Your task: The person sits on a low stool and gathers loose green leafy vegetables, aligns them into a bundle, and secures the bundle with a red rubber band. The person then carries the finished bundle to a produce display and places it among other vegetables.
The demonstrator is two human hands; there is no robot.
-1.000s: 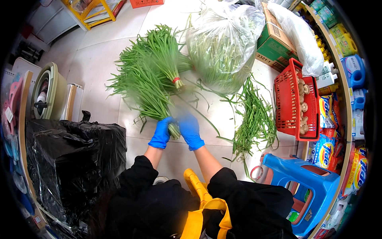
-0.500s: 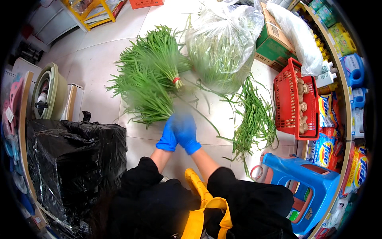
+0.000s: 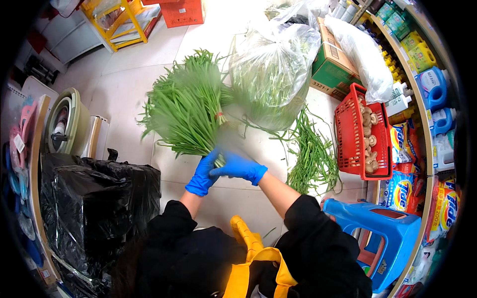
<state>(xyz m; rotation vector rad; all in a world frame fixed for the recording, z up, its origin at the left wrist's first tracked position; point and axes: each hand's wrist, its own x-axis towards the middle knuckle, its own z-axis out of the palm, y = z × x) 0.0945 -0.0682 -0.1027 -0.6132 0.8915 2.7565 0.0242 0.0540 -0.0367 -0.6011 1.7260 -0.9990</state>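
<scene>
Both my hands wear blue gloves and meet at the stem ends of a loose bunch of garlic chives [image 3: 191,131]. My left hand [image 3: 202,175] is closed round the stems from the left. From the right, my right hand [image 3: 239,166] reaches across, its thumb and fingers closed on the same stem ends and overlapping the left hand. The leaves fan out away from me, toward the upper left. Just beyond lies another bunch of garlic chives [image 3: 212,94], tied with a red band. A blurry patch hides part of the stems near my hands.
Loose green stalks [image 3: 312,156] lie on the floor to the right. Behind them stand a plastic bag of greens [image 3: 271,74], a green-brown carton [image 3: 332,67] and a red basket [image 3: 350,131] of mushrooms. A blue stool [image 3: 392,233] is near right; black plastic [image 3: 97,198] covers something at left.
My right hand has swung outward and now comes in from the side across the stems. The held chives look more gathered, and the view has shifted slightly.
</scene>
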